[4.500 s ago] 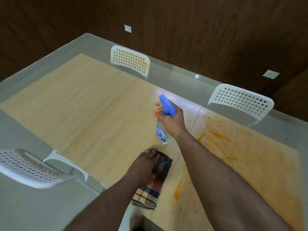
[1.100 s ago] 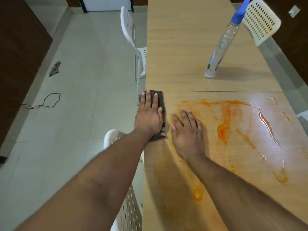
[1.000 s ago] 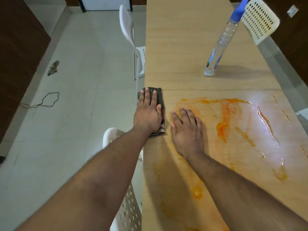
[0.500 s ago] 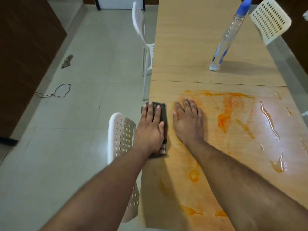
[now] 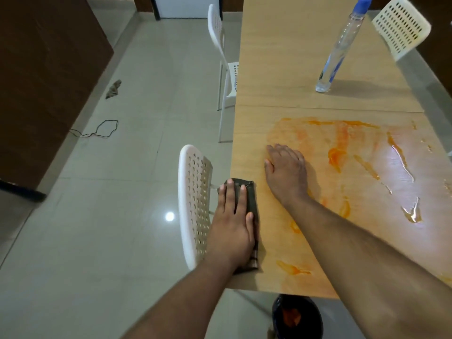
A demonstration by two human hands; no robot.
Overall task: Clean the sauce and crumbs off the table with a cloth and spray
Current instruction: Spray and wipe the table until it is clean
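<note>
My left hand (image 5: 232, 223) lies flat with straight fingers on a dark checked cloth (image 5: 252, 199), pressing it onto the wooden table (image 5: 281, 69) at its left edge. My right hand (image 5: 286, 172) rests flat and open on the tabletop just right of the cloth, at the edge of the orange sauce smears (image 5: 342, 148). Wet shiny streaks (image 5: 401, 162) lie further right. A clear spray bottle (image 5: 337, 52) with a blue head stands upright on the far table half, apart from both hands.
A white perforated chair (image 5: 195, 204) stands tight against the table's left edge beside my left hand; another white chair (image 5: 220, 45) is further along, a third (image 5: 401, 25) at the far right. A dark bin (image 5: 296, 316) sits under the near edge. A cord (image 5: 97, 130) and rag (image 5: 113, 88) lie on the floor.
My left hand has dragged the cloth along the left edge toward me. The right hand stayed flat on the table. Earlier, the right hand held the spray bottle, which now stands alone.
</note>
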